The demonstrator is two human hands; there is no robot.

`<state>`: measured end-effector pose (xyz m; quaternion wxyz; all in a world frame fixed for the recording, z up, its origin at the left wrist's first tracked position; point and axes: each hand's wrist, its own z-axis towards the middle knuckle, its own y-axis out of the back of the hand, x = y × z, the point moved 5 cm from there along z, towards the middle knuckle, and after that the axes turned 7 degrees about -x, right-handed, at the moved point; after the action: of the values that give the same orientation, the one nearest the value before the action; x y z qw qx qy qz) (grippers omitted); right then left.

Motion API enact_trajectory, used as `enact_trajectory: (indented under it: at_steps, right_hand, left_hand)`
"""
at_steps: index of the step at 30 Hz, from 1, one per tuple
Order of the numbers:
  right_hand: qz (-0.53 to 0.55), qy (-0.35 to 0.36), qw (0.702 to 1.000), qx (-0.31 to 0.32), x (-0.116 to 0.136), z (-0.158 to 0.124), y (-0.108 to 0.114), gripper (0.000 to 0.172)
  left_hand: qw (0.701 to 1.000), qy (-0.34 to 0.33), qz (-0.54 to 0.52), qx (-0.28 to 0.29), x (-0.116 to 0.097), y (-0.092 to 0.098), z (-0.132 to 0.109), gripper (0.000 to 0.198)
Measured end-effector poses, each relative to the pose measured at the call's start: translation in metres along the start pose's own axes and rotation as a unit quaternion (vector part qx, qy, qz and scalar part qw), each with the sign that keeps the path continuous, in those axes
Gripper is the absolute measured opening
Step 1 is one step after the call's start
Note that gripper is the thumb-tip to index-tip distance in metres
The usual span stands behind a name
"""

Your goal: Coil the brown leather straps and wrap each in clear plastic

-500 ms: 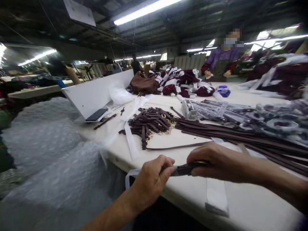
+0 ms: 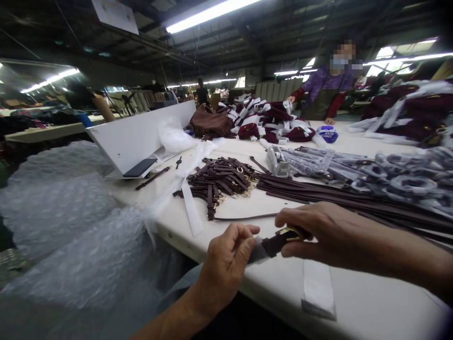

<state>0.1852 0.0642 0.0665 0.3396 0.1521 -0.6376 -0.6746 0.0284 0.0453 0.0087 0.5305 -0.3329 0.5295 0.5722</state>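
Between my two hands, over the table's near edge, is a dark brown strap (image 2: 274, 244) with gold-coloured hardware at its right end. My left hand (image 2: 228, 264) pinches the strap's left part, where a clear plastic wrap covers it. At the buckle end, the fingers and thumb of my right hand (image 2: 304, 231) close around the strap. Just beyond lies a heap of short brown straps (image 2: 222, 177) with gold clips. Long brown straps (image 2: 329, 196) run off to the right of it. A white strip (image 2: 317, 288) lies under my right forearm.
A tape dispenser (image 2: 278, 162) stands behind the long straps, near plastic-wrapped straps (image 2: 354, 165). Bubble wrap (image 2: 74, 231) hangs at the left. A brown bag (image 2: 211, 122) and maroon bundles (image 2: 269, 120) fill the back. A co-worker in purple (image 2: 322, 89) stands across the table.
The strap's right end has tilted up and its gold hardware shows more. My right hand's fingers have lifted slightly. Across the table, the co-worker's one hand has reached toward the maroon bundles.
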Motion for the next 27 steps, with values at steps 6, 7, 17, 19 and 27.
enact_trajectory:
  at_steps: [6, 7, 17, 19, 27]
  right_hand:
    - [0.011, 0.015, 0.999, -0.032, -0.008, -0.002, 0.004, 0.014]
    - [-0.001, 0.035, 0.997, -0.062, -0.004, -0.002, 0.004, 0.014]
    - [0.065, 0.147, 0.985, -0.056, 0.026, -0.005, -0.015, 0.005]
    - [0.094, 0.128, 0.986, -0.054, 0.02, -0.006, -0.015, 0.002]
    - [0.083, 0.089, 0.991, -0.051, 0.011, -0.001, -0.016, 0.015]
  left_hand:
    - [0.998, 0.046, -0.045, 0.018, 0.006, -0.005, 0.002, 0.018]
    - [0.997, 0.052, -0.052, 0.025, 0.007, -0.007, 0.003, 0.018]
    - [0.997, -0.006, -0.071, 0.011, -0.014, -0.012, 0.008, 0.017]
    - [0.996, -0.005, -0.086, 0.016, -0.014, -0.008, 0.009, 0.016]
    - [0.968, 0.049, 0.135, 0.204, 0.003, -0.012, 0.006, 0.02]
